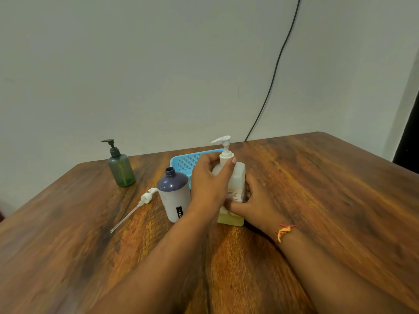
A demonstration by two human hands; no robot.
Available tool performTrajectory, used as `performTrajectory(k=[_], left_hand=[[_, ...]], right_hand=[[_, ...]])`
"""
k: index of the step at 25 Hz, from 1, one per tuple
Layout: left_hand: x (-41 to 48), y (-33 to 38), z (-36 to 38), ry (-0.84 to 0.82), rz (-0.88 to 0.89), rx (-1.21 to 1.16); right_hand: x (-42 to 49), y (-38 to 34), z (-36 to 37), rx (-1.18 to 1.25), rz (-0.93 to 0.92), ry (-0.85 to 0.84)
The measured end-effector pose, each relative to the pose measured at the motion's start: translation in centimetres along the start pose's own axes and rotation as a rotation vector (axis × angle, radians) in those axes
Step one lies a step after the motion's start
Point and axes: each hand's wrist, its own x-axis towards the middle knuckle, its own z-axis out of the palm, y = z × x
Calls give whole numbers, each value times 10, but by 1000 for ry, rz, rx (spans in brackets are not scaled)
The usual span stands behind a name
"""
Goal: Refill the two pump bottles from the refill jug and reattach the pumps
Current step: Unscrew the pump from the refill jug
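A translucent bottle point(238, 177) with yellowish liquid at its bottom stands mid-table, with a white pump point(223, 147) on top. My left hand point(209, 180) grips the pump's collar and the bottle's shoulder. My right hand point(258, 201) holds the bottle's body low on its right side. Just left stands a grey-purple bottle point(174, 193) with its neck open. Its white pump point(136, 206) with a long dip tube lies on the table to the left. A green pump bottle point(121, 169) with a dark pump stands at the far left.
A blue perforated basket point(188, 160) sits behind the bottles. The wooden table point(317, 200) stretches wide to the right and toward me. A black cable point(272, 82) runs down the wall behind the table.
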Motion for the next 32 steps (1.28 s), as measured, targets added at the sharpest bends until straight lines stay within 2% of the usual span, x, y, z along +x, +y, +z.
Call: performTrajectory(k=[4, 11, 17, 22, 26, 32], left_hand=[[-1, 5, 9, 85, -59, -85], [4, 5, 6, -28, 34, 9], [3, -5, -2, -1, -35, -120], [4, 3, 4, 26, 35, -13], [7, 10, 8, -5, -15, 79], [3, 1, -1, 1, -50, -155]], right_hand=[[-1, -3, 0, -47, -4, 9], [0, -5, -2, -90, -22, 14], [1, -6, -3, -107, -30, 1], [0, -7, -2, -96, -35, 13], [2, -4, -3, -88, -28, 0], [2, -6, -5, -127, -39, 4]])
